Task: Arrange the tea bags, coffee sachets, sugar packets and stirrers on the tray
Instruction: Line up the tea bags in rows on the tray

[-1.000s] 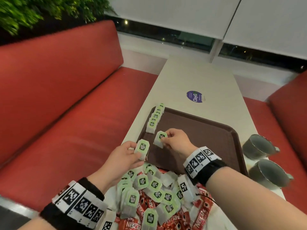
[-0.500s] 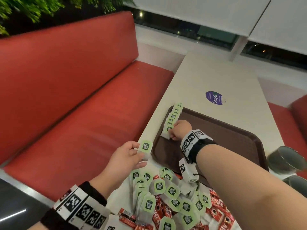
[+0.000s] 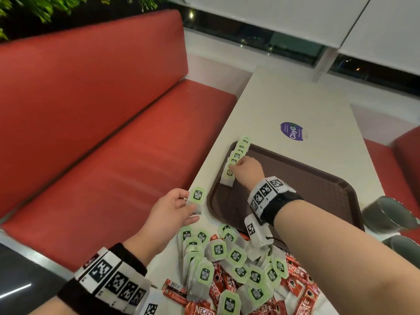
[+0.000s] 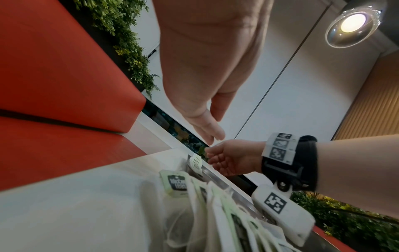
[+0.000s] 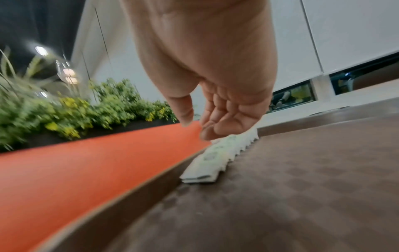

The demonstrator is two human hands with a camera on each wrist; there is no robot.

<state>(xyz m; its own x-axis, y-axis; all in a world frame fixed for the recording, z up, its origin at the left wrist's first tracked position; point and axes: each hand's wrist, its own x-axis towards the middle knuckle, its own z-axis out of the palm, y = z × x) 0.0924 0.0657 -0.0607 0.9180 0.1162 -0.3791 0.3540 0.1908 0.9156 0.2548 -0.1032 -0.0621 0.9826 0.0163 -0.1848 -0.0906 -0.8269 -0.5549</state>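
A brown tray [image 3: 306,192] lies on the white table. A row of several green-tagged tea bags [image 3: 236,155] overlaps along the tray's left edge. My right hand [image 3: 236,167] rests its straight fingertips on the nearest tea bags of that row [image 5: 212,156], thumb apart and holding nothing. My left hand [image 3: 189,202] hovers just left of the tray's near corner and pinches one tea bag [image 3: 198,195] by its tag end. A loose pile of tea bags [image 3: 218,251] and red coffee sachets [image 3: 295,280] lies at the table's near edge. No sugar packets or stirrers show.
Two grey cups [image 3: 386,215] stand off the tray's right side. A purple sticker [image 3: 293,131] is on the table beyond the tray. A red bench [image 3: 102,155] runs along the table's left edge. Most of the tray floor [image 5: 291,187] is bare.
My right hand carried its tea bag to the row at the tray's left edge and let it go there. My left hand still holds its tea bag and drifted slightly left.
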